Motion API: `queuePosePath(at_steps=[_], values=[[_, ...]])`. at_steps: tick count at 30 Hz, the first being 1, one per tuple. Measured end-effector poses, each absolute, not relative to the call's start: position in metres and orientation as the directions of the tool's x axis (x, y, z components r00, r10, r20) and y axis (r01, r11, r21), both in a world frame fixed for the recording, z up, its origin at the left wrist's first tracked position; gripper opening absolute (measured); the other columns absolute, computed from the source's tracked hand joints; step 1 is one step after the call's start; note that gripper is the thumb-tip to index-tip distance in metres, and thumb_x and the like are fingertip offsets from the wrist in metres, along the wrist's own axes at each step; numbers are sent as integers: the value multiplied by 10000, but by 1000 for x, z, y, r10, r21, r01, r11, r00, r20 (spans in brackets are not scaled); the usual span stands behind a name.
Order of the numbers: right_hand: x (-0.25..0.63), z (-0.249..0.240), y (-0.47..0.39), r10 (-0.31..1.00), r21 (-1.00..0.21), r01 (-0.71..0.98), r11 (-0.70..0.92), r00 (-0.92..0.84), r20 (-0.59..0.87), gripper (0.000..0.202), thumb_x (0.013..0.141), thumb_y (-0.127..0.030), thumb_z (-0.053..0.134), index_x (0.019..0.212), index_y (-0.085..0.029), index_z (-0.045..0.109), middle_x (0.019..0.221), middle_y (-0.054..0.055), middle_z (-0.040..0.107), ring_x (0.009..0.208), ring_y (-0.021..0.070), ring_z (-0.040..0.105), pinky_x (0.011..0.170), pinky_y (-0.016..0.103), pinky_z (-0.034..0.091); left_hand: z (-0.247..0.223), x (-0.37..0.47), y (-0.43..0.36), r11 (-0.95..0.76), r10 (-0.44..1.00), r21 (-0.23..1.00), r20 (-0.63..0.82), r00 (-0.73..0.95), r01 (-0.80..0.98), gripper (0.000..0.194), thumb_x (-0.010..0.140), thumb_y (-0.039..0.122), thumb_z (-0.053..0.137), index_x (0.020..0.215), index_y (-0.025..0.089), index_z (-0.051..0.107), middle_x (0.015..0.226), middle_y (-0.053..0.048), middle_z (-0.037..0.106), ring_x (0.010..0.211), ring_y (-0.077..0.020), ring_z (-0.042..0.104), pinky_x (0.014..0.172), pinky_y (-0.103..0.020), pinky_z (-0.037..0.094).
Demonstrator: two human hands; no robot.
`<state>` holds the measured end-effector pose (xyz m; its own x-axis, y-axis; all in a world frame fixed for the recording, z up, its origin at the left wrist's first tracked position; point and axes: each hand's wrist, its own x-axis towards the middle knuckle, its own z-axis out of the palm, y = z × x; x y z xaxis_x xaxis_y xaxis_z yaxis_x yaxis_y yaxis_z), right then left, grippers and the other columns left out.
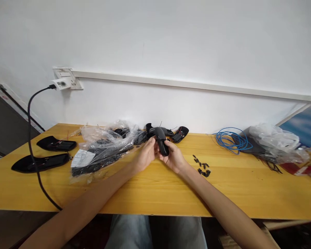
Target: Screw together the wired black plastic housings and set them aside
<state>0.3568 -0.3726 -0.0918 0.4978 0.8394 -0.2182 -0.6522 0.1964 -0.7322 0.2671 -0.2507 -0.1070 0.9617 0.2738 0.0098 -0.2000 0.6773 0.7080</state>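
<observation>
Between my two hands is a curved black plastic part [161, 138], with a rounded end pointing toward me. My left hand [148, 152] grips it from the left side, fingers curled around its edge. From the right, my right hand [175, 157] closes on the same part, its thumb near the upper edge. The underside of the part and several fingertips are hidden. Just behind it lie more black curved housings [180, 134], with thin wires sticking up. Several small black pieces [204, 172] are scattered on the table right of my right hand.
A clear plastic bag of black parts [106, 145] with a paper note lies left. Two black shells [57, 143] sit farther left, near a black cable [38, 176] running to a wall socket [67, 79]. At right are a blue cable coil [232, 140] and crumpled plastic bags [274, 136].
</observation>
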Motion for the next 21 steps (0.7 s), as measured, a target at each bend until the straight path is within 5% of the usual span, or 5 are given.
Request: queuePosePath(at_steps=[5,9,14,18,21], values=[[357,-91,-374,864,-695,-695,186,452,-222,237,935,-411,724,849,-213,625,681,4,647,554,127,562,558,241,513,-108,268,-249,709,204,689,6,979,-152,528,907,552,887,1264,183,766,1079,-103,763,802,-189,677,681,-291,600],[351,-94,-371,887,-794,-605,61,397,-234,321,948,-514,692,855,-212,637,695,18,649,544,132,553,545,252,487,-113,269,-249,699,139,711,-32,990,-75,576,903,644,852,1189,147,799,859,-73,737,585,-155,589,521,-279,525],[371,-75,-383,849,-967,-68,-245,468,-247,381,990,-548,599,865,-196,675,813,66,731,688,179,673,685,302,554,-104,269,-247,805,183,591,-168,969,-50,430,1036,538,710,1119,120,770,814,-76,729,574,-171,608,587,-330,578],[429,-38,-424,729,-742,514,-431,683,50,355,1014,-484,567,931,-186,741,900,72,774,828,204,678,782,314,511,-89,268,-241,852,358,505,-371,857,-137,131,1048,287,687,1010,161,695,887,-64,739,722,-173,710,668,-285,591],[469,-21,-461,655,-471,541,-696,748,-108,239,961,-358,627,953,-181,786,974,87,814,903,217,698,784,301,492,-86,266,-237,837,310,545,-404,861,-46,134,1002,281,706,1047,156,688,807,-19,665,546,-123,586,491,-237,465]])
